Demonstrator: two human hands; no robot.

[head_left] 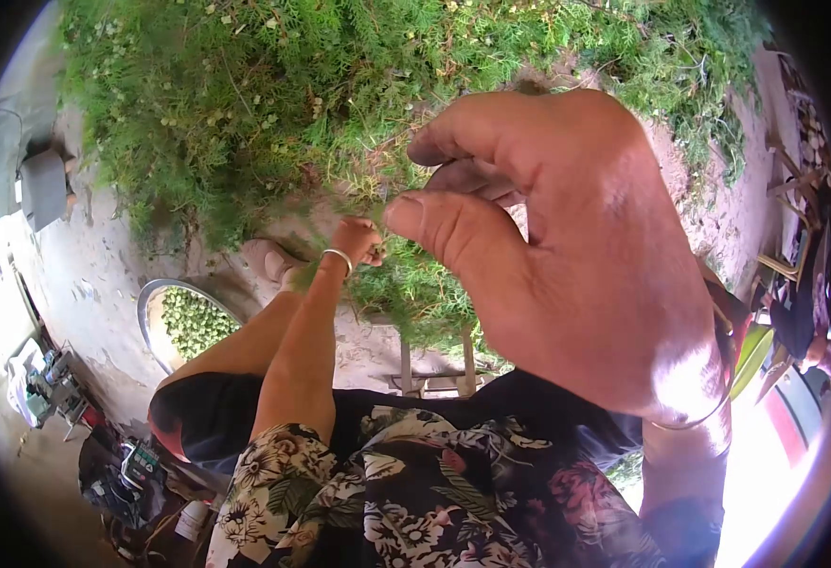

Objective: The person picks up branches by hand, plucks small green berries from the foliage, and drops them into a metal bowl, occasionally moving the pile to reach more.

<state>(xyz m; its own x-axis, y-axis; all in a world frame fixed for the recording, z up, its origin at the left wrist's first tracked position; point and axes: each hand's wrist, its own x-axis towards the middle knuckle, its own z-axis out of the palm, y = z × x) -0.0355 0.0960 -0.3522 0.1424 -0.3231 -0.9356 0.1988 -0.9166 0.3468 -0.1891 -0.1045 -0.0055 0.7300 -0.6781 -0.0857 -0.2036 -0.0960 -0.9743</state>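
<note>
My right hand (567, 227) is raised close to the camera, its fingers curved and its thumb apart from them. Nothing shows in the gap between thumb and fingertips. Lower and farther off, my left hand (357, 240), with a pale bangle (339, 260) at the wrist, is closed on a green sprig; much of the sprig is hidden or blurred. Beyond both hands spreads a large heap of cut evergreen branches (245, 123) dotted with small pale green cones. More greenery (415, 284) lies just past my knees, partly behind my right hand.
A round metal basin (145, 327) holding many small green cones stands beside my left leg. A wooden stool or frame (434, 382) is between my knees. Dark bags and clutter (122, 473) lie at the lower left. Sticks and wooden pieces (794, 199) stand along the right side.
</note>
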